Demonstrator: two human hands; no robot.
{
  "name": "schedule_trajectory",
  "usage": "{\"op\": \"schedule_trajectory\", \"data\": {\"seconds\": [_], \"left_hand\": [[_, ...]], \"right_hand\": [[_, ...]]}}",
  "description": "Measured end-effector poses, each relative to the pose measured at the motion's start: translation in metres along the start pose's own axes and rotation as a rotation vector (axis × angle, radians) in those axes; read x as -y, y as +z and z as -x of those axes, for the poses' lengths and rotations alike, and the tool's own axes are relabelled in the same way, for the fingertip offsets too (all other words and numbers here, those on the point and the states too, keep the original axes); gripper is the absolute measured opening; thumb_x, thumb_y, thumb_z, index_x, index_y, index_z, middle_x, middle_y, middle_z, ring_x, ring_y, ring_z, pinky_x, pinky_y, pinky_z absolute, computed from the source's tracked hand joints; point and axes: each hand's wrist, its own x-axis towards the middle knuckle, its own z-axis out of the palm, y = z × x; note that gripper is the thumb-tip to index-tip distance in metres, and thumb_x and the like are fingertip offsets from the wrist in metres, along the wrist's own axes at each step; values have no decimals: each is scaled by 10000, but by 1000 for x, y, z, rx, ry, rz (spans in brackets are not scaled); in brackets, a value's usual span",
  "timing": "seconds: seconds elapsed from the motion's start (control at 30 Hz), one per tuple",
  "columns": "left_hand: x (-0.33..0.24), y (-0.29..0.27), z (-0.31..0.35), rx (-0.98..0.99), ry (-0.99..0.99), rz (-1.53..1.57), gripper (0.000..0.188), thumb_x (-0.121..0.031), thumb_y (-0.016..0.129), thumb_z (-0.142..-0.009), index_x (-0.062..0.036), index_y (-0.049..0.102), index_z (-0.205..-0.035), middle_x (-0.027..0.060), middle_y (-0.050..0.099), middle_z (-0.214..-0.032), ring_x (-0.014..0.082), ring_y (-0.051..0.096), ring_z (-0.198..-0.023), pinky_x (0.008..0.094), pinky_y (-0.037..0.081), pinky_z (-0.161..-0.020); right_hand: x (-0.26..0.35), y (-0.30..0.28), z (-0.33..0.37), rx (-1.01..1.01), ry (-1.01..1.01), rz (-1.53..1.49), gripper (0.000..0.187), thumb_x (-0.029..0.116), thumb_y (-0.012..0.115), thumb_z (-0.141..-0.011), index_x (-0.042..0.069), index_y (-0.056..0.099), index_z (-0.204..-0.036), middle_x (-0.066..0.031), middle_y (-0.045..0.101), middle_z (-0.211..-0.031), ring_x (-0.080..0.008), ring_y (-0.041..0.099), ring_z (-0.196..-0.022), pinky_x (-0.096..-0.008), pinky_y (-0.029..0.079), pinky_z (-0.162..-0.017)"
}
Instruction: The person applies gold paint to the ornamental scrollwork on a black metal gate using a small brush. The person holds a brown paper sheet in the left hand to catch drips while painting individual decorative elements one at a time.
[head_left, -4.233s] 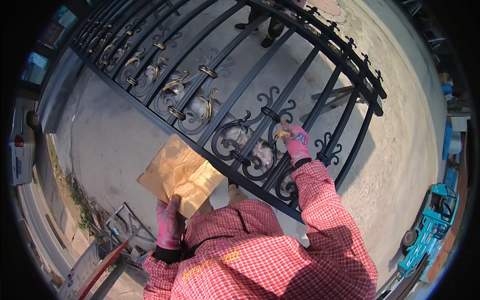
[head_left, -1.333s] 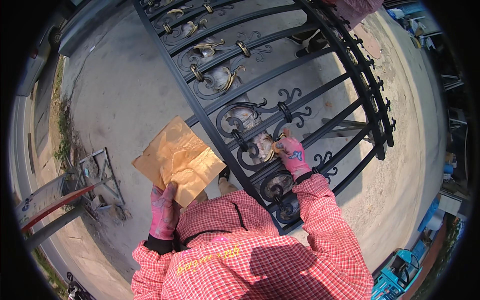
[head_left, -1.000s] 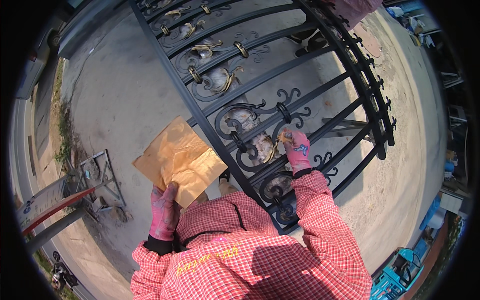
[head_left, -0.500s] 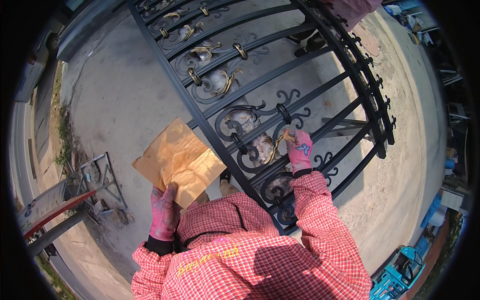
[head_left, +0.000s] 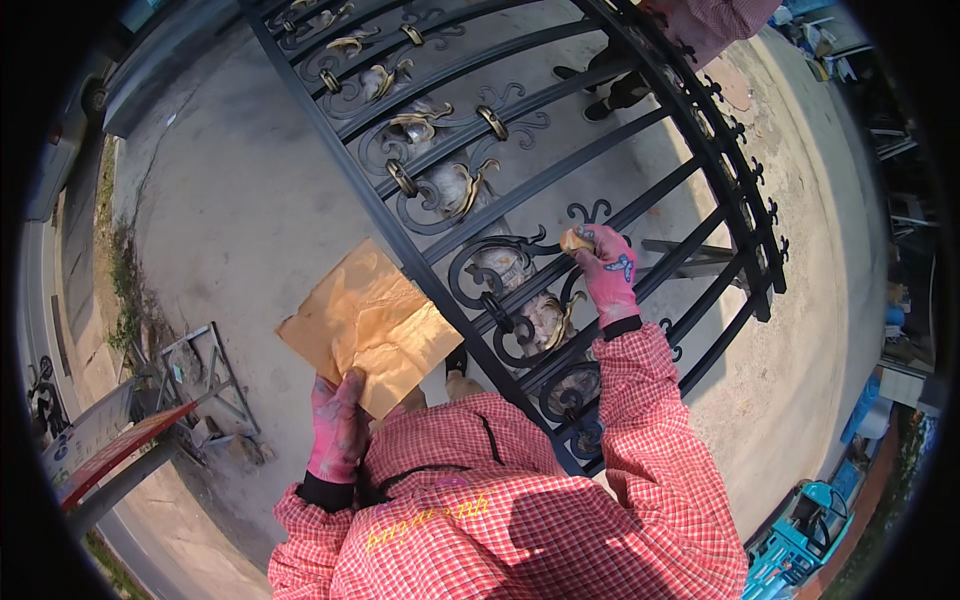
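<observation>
My left hand [head_left: 340, 425], in a stained pink glove, pinches the lower edge of a square piece of cardboard [head_left: 365, 325] with shiny gold smears on its face. In my right hand [head_left: 610, 270], also pink-gloved, the fingertips close on a small gold-stained pad [head_left: 575, 240], possibly sponge or cloth. This hand is over a black wrought-iron gate [head_left: 560, 160], beside a black collar on one of its bars. Just below it, a scroll's leaf [head_left: 562, 325] has gold on its edge. Farther along the gate, collars [head_left: 401, 177] and leaves [head_left: 470, 190] are gold; the nearer collar [head_left: 493, 312] is black.
Another person [head_left: 715, 30] stands beyond the gate's far right side. On the left are a metal frame [head_left: 205, 375] and a red-and-white board [head_left: 115, 440]. A turquoise machine [head_left: 800, 540] stands at the lower right. Concrete ground [head_left: 240, 200] lies under the gate.
My right hand has moved up and slightly away from the gold-edged leaf toward the black collar area. The view has shifted a little; the left hand still holds the cardboard.
</observation>
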Motion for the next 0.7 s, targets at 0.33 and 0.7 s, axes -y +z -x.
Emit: {"op": "schedule_trajectory", "data": {"seconds": [0.33, 0.7], "left_hand": [[-25, -27, -27, -86, -18, -8, 498, -145, 537, -917, -10, 330, -1349, 135, 518, -1227, 214, 600, -1027, 328, 534, -838], [-28, -40, -29, -74, -76, 17, 550, -200, 544, -924, -76, 269, -1383, 144, 496, -1247, 281, 618, -1010, 399, 611, -622]], "right_hand": [[-5, 35, -62, 377, -117, 453, 242, 8, 628, -672, 113, 676, -885, -97, 642, -881, -322, 579, -886, -388, 480, -765], [-21, 38, -56, 360, -200, 366, 253, -26, 621, -661, 98, 687, -871, -115, 646, -873, -329, 587, -878, -384, 484, -777]]}}
